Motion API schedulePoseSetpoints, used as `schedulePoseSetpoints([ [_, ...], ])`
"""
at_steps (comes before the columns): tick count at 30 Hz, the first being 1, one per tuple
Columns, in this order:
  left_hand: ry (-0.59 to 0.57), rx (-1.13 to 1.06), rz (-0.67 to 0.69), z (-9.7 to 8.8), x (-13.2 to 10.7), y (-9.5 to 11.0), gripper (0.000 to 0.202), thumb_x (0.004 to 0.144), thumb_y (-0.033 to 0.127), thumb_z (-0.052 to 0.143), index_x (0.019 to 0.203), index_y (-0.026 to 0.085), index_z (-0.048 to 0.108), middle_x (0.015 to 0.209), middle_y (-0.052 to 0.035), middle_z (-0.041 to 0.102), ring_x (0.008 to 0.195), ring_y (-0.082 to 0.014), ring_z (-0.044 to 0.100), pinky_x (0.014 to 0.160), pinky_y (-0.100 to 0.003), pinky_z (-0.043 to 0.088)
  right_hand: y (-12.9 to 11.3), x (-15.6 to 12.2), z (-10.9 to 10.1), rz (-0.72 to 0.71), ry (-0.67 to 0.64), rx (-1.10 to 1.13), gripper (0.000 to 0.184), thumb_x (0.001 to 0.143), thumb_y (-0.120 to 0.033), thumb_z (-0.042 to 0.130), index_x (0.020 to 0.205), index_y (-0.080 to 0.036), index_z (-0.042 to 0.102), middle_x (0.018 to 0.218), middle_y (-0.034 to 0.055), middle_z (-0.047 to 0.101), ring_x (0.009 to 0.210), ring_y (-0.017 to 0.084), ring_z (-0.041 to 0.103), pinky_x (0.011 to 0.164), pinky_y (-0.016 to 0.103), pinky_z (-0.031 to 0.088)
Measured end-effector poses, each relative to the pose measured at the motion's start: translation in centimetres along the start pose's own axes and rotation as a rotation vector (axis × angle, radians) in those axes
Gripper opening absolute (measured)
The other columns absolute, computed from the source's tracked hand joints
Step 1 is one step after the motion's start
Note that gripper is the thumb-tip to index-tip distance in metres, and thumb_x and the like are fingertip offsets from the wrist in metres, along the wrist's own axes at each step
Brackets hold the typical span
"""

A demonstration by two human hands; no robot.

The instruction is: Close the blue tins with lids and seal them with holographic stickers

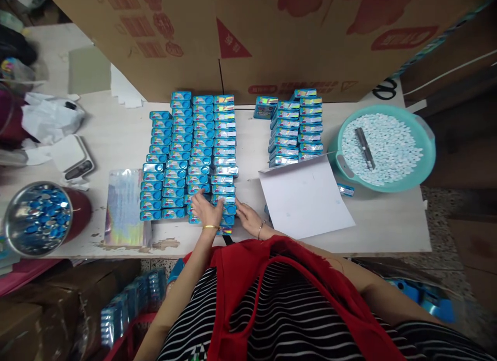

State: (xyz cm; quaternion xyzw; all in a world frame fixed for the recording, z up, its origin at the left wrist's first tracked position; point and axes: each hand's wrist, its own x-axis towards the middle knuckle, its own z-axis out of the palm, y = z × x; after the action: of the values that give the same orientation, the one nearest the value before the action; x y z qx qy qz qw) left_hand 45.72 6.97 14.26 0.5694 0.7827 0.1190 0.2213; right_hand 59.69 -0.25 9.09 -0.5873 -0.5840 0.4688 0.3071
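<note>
Several columns of small blue tins (176,164) stand packed side by side on the table. My left hand (207,210) rests over the near end of the two right-hand columns, thumb and fingers spread apart on the tins. Against the right side of the last column lies my right hand (250,220), its fingers stretched out and touching the tins' edge. Shiny strips show on the tins of that last column (224,161). One tin (225,230) sits closest to my body, partly under my left wrist.
A second group of blue tins (285,133) is partly covered by a white sheet (306,198). At right is a green basin (427,149) of small white pieces. A steel bowl (64,200) and a shiny sheet stack (123,206) stand left. A large carton (264,40) borders the back.
</note>
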Motion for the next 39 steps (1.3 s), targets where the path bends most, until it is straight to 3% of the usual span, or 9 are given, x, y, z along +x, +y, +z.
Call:
schedulePoseSetpoints([
  [11, -0.077, 0.156, 0.051, -0.9, 1.2, 0.2, 0.055, 0.078, 0.043, 0.064, 0.124, 0.017, 0.049, 0.122, -0.0172, 0.05, 0.118, -0.0365, 0.046, 0.095, -0.053, 0.036, 0.2, 1.0, -1.2, 0.053, -0.149, -0.149, 0.041, 0.096, -0.034, 0.043, 0.131, -0.015, 0.055, 0.103, 0.0121, 0.07, 0.096, 0.024, 0.065, 0.088, 0.036, 0.05],
  [14, -0.072, 0.031, 0.306, -0.6, 0.6, 2.8, 0.055, 0.082, 0.042, 0.058, 0.129, 0.016, 0.046, 0.128, -0.0174, 0.049, 0.122, -0.0331, 0.043, 0.1, -0.049, 0.035, -0.5, 0.0, -2.5, -0.014, -0.061, -0.085, 0.04, 0.096, -0.034, 0.04, 0.124, -0.015, 0.061, 0.107, 0.0139, 0.07, 0.1, 0.025, 0.065, 0.09, 0.038, 0.051],
  [17, -0.234, -0.088, 0.549, 1.3, -0.2, 6.8, 0.068, 0.075, 0.042, 0.065, 0.136, 0.02, 0.043, 0.135, -0.0144, 0.046, 0.128, -0.0317, 0.04, 0.106, -0.047, 0.032, -1.0, -2.3, -3.6, -0.091, 0.007, -0.003, 0.043, 0.095, -0.043, 0.038, 0.112, -0.018, 0.068, 0.107, 0.013, 0.071, 0.1, 0.026, 0.066, 0.091, 0.043, 0.053],
  [19, -0.35, -0.083, 0.564, 3.5, 0.2, 9.2, 0.064, 0.073, 0.039, 0.067, 0.132, 0.021, 0.049, 0.136, -0.0134, 0.047, 0.127, -0.0319, 0.042, 0.105, -0.047, 0.035, -0.4, -3.9, -4.4, -0.085, 0.039, 0.013, 0.046, 0.094, -0.05, 0.039, 0.108, -0.019, 0.071, 0.107, 0.0123, 0.071, 0.101, 0.027, 0.067, 0.091, 0.041, 0.054],
  [21, -0.418, -0.058, 0.51, 5.4, 1.1, 10.6, 0.035, 0.078, 0.029, 0.061, 0.112, 0.023, 0.065, 0.124, -0.0111, 0.057, 0.119, -0.0309, 0.05, 0.1, -0.048, 0.039, 0.9, -5.0, -5.1, -0.069, 0.036, 0.002, 0.048, 0.091, -0.054, 0.044, 0.107, -0.019, 0.072, 0.107, 0.0116, 0.072, 0.099, 0.026, 0.068, 0.087, 0.036, 0.057],
  [24, -0.414, -0.2, 0.538, 6.1, 1.3, 10.7, 0.02, 0.084, 0.023, 0.052, 0.096, 0.02, 0.068, 0.1, -0.0079, 0.067, 0.1, -0.023, 0.06, 0.09, -0.037, 0.046, 2.7, -6.4, -6.1, -0.054, 0.064, -0.014, 0.05, 0.087, -0.058, 0.048, 0.106, -0.019, 0.073, 0.11, 0.0101, 0.071, 0.103, 0.026, 0.067, 0.088, 0.031, 0.056],
  [30, -0.012, -0.713, 0.295, -0.7, -2.1, 4.2, 0.021, 0.089, 0.03, 0.046, 0.092, 0.018, 0.063, 0.083, -0.0051, 0.067, 0.078, -0.0163, 0.061, 0.077, -0.029, 0.049, 3.4, -8.7, -8.1, 0.004, 0.095, -0.047, 0.045, 0.085, -0.056, 0.052, 0.112, -0.025, 0.071, 0.116, 0.0046, 0.069, 0.101, 0.024, 0.069, 0.088, 0.029, 0.056],
  [35, 0.262, -1.341, -0.24, -8.2, -5.5, -6.1, 0.033, 0.056, 0.03, 0.08, 0.079, 0.014, 0.063, 0.073, -0.0044, 0.069, 0.064, -0.0157, 0.062, 0.064, -0.028, 0.051, 1.7, -8.4, -8.5, -0.162, 0.046, -0.04, 0.048, 0.082, -0.059, 0.055, 0.107, -0.023, 0.073, 0.113, 0.0064, 0.07, 0.102, 0.026, 0.068, 0.091, 0.031, 0.055],
  [39, 0.558, -1.438, -0.384, -12.8, -10.4, -14.4, 0.031, 0.052, 0.027, 0.081, 0.072, 0.014, 0.061, 0.067, -0.0018, 0.067, 0.057, -0.0139, 0.06, 0.056, -0.026, 0.048, -0.7, -7.6, -7.8, -0.266, -0.016, -0.036, 0.05, 0.081, -0.061, 0.055, 0.102, -0.02, 0.075, 0.108, 0.0085, 0.072, 0.095, 0.025, 0.07, 0.08, 0.027, 0.059],
])
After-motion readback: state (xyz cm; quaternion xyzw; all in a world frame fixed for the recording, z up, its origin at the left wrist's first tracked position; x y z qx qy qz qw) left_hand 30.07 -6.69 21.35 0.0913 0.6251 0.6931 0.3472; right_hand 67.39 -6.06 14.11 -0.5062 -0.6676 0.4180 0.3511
